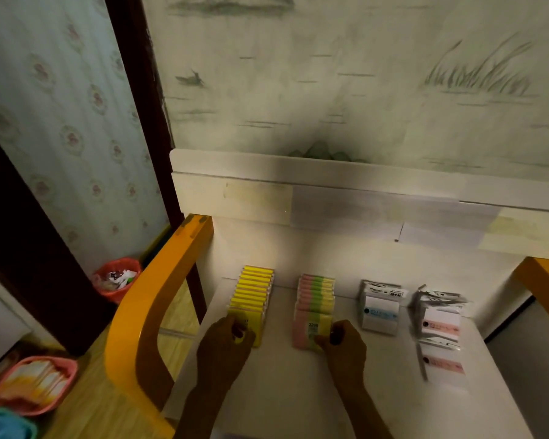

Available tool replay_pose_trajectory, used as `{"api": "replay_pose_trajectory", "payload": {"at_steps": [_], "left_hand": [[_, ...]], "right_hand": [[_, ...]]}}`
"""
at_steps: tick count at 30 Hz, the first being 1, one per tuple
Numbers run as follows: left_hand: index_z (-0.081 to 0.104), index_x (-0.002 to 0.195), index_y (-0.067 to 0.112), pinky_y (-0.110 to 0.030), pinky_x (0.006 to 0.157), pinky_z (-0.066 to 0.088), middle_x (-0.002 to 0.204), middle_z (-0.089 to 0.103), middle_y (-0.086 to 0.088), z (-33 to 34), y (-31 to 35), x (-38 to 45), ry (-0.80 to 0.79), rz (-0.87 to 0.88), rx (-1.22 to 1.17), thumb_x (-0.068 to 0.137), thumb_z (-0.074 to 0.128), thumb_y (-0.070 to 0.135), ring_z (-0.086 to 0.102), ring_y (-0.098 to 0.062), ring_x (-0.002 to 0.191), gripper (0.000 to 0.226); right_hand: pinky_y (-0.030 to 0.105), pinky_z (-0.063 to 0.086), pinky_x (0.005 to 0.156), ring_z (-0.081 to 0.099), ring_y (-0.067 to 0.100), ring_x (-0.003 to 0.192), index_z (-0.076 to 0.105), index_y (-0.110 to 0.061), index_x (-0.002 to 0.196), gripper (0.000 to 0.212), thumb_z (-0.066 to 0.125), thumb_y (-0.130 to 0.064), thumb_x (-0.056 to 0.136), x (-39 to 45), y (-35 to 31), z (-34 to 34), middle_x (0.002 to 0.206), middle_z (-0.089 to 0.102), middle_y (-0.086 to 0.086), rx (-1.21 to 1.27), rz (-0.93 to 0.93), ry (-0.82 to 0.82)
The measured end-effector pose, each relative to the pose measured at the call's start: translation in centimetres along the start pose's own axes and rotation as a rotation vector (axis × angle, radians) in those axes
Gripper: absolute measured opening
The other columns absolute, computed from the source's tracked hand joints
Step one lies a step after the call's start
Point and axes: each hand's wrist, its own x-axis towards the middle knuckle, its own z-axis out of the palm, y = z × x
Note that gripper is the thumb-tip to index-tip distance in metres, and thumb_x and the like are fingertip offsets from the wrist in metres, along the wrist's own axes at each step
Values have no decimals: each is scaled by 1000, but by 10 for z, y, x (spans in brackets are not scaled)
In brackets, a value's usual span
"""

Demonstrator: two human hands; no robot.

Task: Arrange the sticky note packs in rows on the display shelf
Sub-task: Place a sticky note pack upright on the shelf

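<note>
The left hand pinches the front pack of the yellow row, the right hand grips the front of the pink-green row — both on the white shelf. Right of the pink-green row stand a blue-labelled row and, farther right, a pink-labelled row.

Four rows of sticky note packs on display shelf, running front to back. Leftmost row, second row to its right, third row, fourth row farthest right. Left hand at front pack of leftmost row; right hand at front pack of second row. Waste bin on floor left of shelf. Basket of packs on floor, front left.
</note>
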Motion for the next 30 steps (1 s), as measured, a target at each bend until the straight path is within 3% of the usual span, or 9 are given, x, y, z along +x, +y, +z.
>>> {"api": "replay_pose_trajectory", "payload": {"at_steps": [4,12,17,21,24,27,30], "left_hand": [[61,85,34,-23,66,49,78,62,17,-7,18,-2,-186,144,65,76,65,47,58,-1,74,16],[60,89,41,-8,63,36,80,62,20,-6,30,-13,-283,200,96,77,63,52,56,5,78,17],[61,92,40,-8,64,34,82,62,21,-8,35,-18,-319,200,93,79,63,51,55,3,82,17],[61,94,40,-10,68,34,84,61,21,-8,38,-22,-343,231,108,81,63,50,52,2,88,17],[61,98,39,-16,76,41,89,59,21,-5,42,-23,-354,276,122,81,62,51,50,2,94,21],[62,102,37,-22,85,42,96,59,18,-2,51,-25,-364,346,161,78,53,56,50,-3,101,31],[63,104,35,-23,86,43,99,61,17,3,66,-28,-380,424,151,71,35,62,53,-6,103,51]], "right_hand": [[27,47,60,60,8,68,59,-24,88,29,84,-24,73,-1,1,1,74,63,-5,-19,-40,13],[18,46,59,61,5,72,56,-26,96,26,77,-29,81,-3,0,8,83,64,-5,-32,-86,26],[25,52,62,61,4,73,54,-28,97,27,76,-32,82,-2,1,9,84,64,-4,-52,-90,34],[27,53,67,61,8,76,55,-20,109,34,75,-30,83,-6,-2,6,89,63,-2,-61,-75,42],[20,48,66,60,8,78,54,-18,114,40,75,-30,83,-12,-3,0,95,61,-1,-66,-73,46],[13,42,65,57,8,81,55,-19,113,41,78,-26,80,-18,-4,-13,101,60,0,-108,-94,62],[21,50,73,60,13,89,57,-18,117,45,80,-26,79,-26,-1,-34,108,61,0,-174,-112,114]]}}
